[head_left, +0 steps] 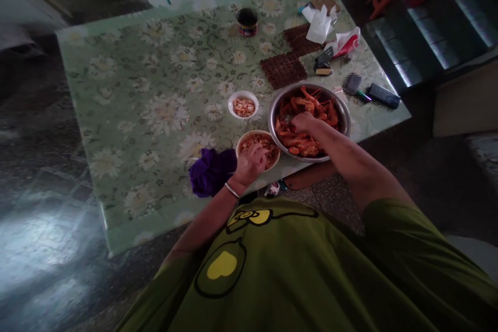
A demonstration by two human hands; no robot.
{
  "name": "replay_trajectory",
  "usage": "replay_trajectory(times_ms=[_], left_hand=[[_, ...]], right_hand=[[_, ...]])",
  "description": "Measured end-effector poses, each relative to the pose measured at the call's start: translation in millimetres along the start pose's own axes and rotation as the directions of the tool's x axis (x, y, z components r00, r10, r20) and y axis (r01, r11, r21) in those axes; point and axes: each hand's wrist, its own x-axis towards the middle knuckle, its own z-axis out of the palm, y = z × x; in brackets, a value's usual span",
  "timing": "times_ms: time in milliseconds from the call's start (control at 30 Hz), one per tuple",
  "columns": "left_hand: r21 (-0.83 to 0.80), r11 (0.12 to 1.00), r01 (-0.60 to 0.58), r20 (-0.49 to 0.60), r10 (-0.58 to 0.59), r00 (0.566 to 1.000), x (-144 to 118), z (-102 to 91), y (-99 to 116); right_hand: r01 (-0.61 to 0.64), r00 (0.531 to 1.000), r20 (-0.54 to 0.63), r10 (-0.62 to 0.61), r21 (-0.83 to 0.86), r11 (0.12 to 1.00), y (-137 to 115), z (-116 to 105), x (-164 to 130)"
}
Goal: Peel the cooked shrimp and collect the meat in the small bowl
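Overhead, head view: right hand (pixel 304 122) reaches into the steel bowl (pixel 344 111) of red shrimp (pixel 311 106), fingers curled down among them; what it grips, if anything, cannot be told. Left hand (pixel 252 162), bangle at wrist, rests loosely closed over the shell bowl (pixel 272 141); its hold is likewise hidden. Small white bowl (pixel 243 106) of peeled pieces sits just behind. Purple cloth (pixel 210 171) lies beside the left hand. Worktop (pixel 136 104) has a floral cover; tin (pixel 247 22), brown mats (pixel 283 70), tissues (pixel 319 25), phone (pixel 384 95) lie farther off.
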Motion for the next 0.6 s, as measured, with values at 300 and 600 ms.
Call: replay_trajectory(times_ms=[300, 600], left_hand=[[-0.007, 1.000, -0.003, -0.047, 0.003, 0.999, -1.7, -1.0, -16.0], [0.007, 0.996, -0.093, -0.114, 0.093, 0.989, 3.5, 0.9, -25.8]], right_hand=[[-0.238, 0.971, -0.051, 0.233, -0.231, 0.943, 31.1, -49.9, -9.5], [-0.150, 0.980, -0.172, 0.100, -0.308, 0.940, 11.1, -58.7, -31.1]])
